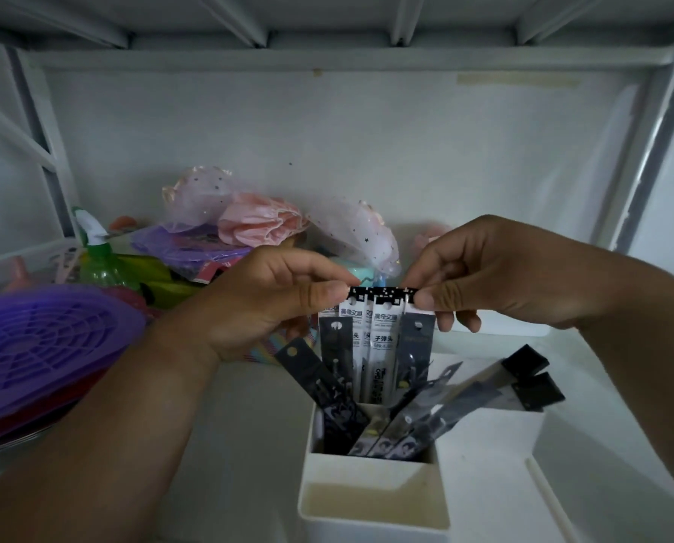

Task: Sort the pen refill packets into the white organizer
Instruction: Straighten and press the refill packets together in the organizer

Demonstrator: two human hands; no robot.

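Refill packets point(374, 339) stand upright in the rear compartment of the white organizer point(374, 499), held at their top edge. Left hand point(272, 303) and right hand point(480, 276) each pinch that edge between thumb and fingers. More packets point(445, 409) lean rightward in the same compartment.

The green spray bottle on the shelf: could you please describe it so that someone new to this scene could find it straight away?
Start at the big purple round grid lid at the left edge of the shelf. Just behind its far rim, before the pile of pink gauzy fabric, stands the green spray bottle. It is the only upright clear-green bottle there, topped with a white trigger nozzle.
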